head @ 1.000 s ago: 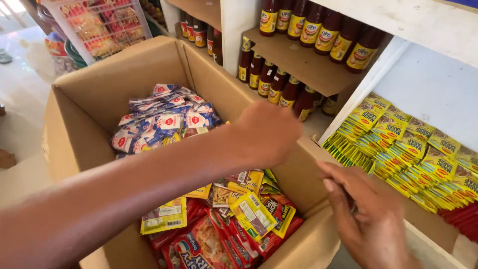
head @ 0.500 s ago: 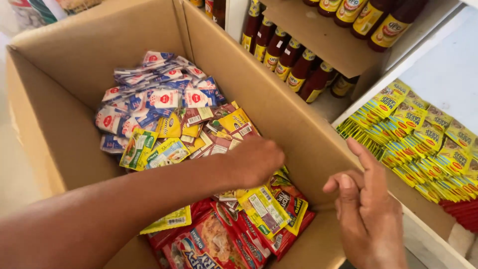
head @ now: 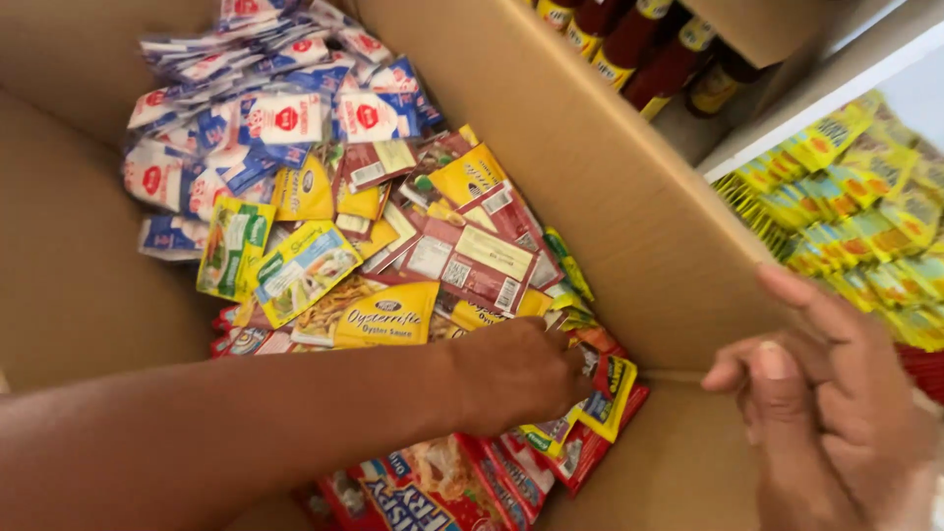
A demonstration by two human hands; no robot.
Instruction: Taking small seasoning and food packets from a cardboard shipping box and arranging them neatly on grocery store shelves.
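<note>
Low in the frame, the left hand (head: 516,374) digs fingers-down among loose sachets (head: 433,256) in the cardboard box (head: 629,216), its grip hidden, while the right hand (head: 836,393) hovers open and empty.

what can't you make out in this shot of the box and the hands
- Head view: left hand fingertips, buried among the sachets; what they grip is hidden.
- Right hand: blurred, cut off by the bottom edge.
- Bottles: tops cut off by the top edge.
- Cardboard box: its floor is covered by the sachets.

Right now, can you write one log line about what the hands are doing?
left hand: reaching among sachets in cardboard box | right hand: open, empty, at box corner | shelf: bottles
</note>
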